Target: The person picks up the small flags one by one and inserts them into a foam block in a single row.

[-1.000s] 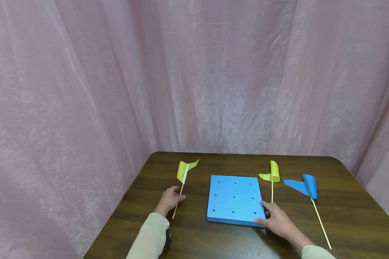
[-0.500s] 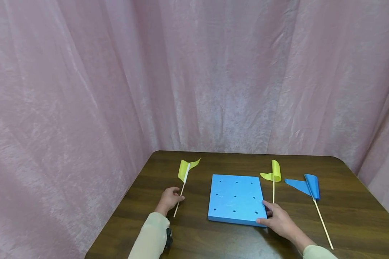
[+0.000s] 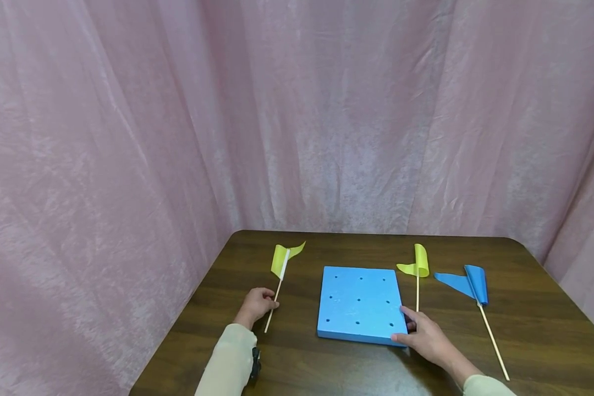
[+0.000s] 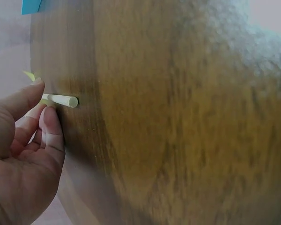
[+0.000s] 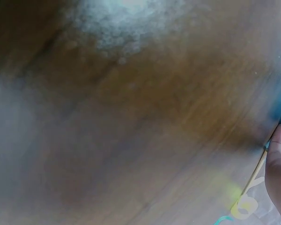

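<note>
On the left of the table, a yellow paper flag [image 3: 279, 261] lies on its thin wooden stick. My left hand [image 3: 257, 305] is at the stick's lower part, thumb on one side and curled fingers on the other. In the left wrist view the stick's end [image 4: 68, 101] pokes out past the left hand [image 4: 30, 140]. A blue square board [image 3: 358, 302] with several small holes lies flat in the middle. My right hand [image 3: 428, 338] grips its near right corner, thumb at the front edge and fingers at the right side. The right wrist view catches only part of that hand [image 5: 277, 164].
A second yellow flag [image 3: 421, 261] lies behind the right hand, its stick's lower end hidden. Farther right is a blue flag [image 3: 477, 286] with its stick slanting towards the near edge. The brown wooden table [image 3: 297, 363] backs onto a pink curtain [image 3: 302, 115].
The left thumb has drawn back slightly towards the stick, and the fingers are nearer to it. Flags and board stay where they were; the right hand keeps its hold. The head view shifted a little.
</note>
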The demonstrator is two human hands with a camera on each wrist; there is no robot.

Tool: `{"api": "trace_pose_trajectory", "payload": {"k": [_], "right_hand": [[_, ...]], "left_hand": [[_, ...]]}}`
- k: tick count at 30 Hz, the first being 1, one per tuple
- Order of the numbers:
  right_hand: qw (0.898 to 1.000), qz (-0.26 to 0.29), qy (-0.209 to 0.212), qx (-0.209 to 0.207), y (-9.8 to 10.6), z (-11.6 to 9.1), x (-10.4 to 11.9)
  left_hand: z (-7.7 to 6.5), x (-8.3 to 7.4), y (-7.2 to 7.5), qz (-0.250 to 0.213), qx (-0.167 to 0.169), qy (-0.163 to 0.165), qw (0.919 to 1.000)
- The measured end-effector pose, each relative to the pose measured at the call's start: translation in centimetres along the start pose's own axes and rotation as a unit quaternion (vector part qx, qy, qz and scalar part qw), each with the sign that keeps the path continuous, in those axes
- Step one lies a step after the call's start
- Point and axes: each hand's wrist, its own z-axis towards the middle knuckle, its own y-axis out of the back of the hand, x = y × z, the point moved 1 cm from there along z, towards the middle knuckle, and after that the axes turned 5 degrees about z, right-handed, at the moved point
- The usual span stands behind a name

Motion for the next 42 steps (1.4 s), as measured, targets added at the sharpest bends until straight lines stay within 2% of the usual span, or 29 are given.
{"api": "trace_pose_trajectory", "payload": {"k": [7, 18, 24, 32, 42], "right_hand": [[1.0, 0.0, -0.007, 0.001, 0.0, 0.1, 0.0], [1.0, 0.002, -0.001, -0.002, -0.1, 0.0, -0.2], [1.0, 0.0, -0.005, -0.004, 0.0, 0.0, -0.2], [1.0, -0.007, -0.003, -0.003, -0.1, 0.0, -0.1], [1.0, -0.002, 0.002, -0.004, -0.1, -0.1, 0.0]], "left_hand": [[0.4, 0.4, -0.3, -0.005, -0.006, 0.0, 1.0], [0.0, 0.0, -0.5, -0.003, -0.021, -0.002, 0.9998], [-0.2, -0.6, -0.3, 0.026, -0.035, -0.011, 0.999], [-0.1, -0.8, -0.4, 0.061, -0.043, -0.003, 0.9972], [-0.1, -0.9, -0.2, 0.089, -0.05, -0.04, 0.994]]}}
